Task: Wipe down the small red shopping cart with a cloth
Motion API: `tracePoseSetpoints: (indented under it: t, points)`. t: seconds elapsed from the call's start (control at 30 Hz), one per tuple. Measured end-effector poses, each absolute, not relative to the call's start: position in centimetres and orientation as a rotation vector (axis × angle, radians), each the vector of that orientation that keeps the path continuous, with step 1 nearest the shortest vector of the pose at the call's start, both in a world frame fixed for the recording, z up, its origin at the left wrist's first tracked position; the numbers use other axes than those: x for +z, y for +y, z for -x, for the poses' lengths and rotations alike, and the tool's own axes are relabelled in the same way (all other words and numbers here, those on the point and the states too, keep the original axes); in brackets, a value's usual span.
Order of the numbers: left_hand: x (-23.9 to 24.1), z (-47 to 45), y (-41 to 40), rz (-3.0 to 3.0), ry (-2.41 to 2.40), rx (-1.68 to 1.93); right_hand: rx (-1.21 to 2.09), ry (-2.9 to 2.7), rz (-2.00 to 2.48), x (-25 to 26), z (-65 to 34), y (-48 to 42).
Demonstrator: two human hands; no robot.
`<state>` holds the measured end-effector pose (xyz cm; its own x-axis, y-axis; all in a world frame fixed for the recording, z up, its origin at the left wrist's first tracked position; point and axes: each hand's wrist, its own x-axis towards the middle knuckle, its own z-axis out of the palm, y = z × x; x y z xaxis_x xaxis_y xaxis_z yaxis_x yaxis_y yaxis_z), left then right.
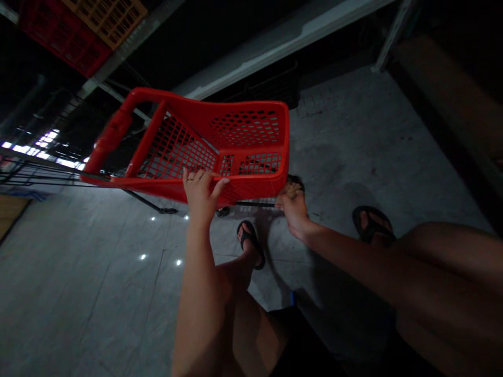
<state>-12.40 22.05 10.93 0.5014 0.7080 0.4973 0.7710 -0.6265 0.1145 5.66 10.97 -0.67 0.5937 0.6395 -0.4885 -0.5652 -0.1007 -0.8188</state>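
Observation:
A red plastic shopping cart (251, 184) with perforated sides stands in front of me on a dark frame, and its basket holds nothing that I can see. My left hand (201, 193) grips the near rim, fingers hooked over the edge and thumb along the outside. Low at the cart's front right corner, my right hand (295, 212) is closed on a crumpled light-brown cloth (292, 189). The cloth is against or close to the lower frame; dim light hides whether they touch. A dark caster wheel (223, 212) shows under the basket.
Behind the cart runs a metal shelf (291, 47) with an upright post (393, 36). Red (65, 36) and yellow crates (112, 18) sit at upper left. Dark wire racks (35, 175) are at left. My sandalled feet stand on the grey tiled floor (118, 293), close to the cart.

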Motion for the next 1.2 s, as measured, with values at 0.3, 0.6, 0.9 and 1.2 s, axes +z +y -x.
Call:
tracePoseSetpoints:
  t: [0.3, 0.6, 0.9, 1.2]
  points:
    - [9.9, 8.9, 22.4, 2.545, -1.284, -0.927, 0.722, -0.373, 1.245, 5.0, -8.4, 11.3]
    - [9.6, 4.6, 22.7, 2.52, -1.249, -0.948, 0.672, -0.107, 1.338, -3.0, -10.4, 14.9]
    - [9.7, 1.7, 22.3, 2.491, -1.193, -0.928, 0.626, -0.076, 1.244, 0.1, -13.4, 17.4]
    - [10.1, 1.0, 20.4, 2.522, -1.16, -0.932, 0.638, -0.535, 1.322, 5.3, -9.4, 14.1]
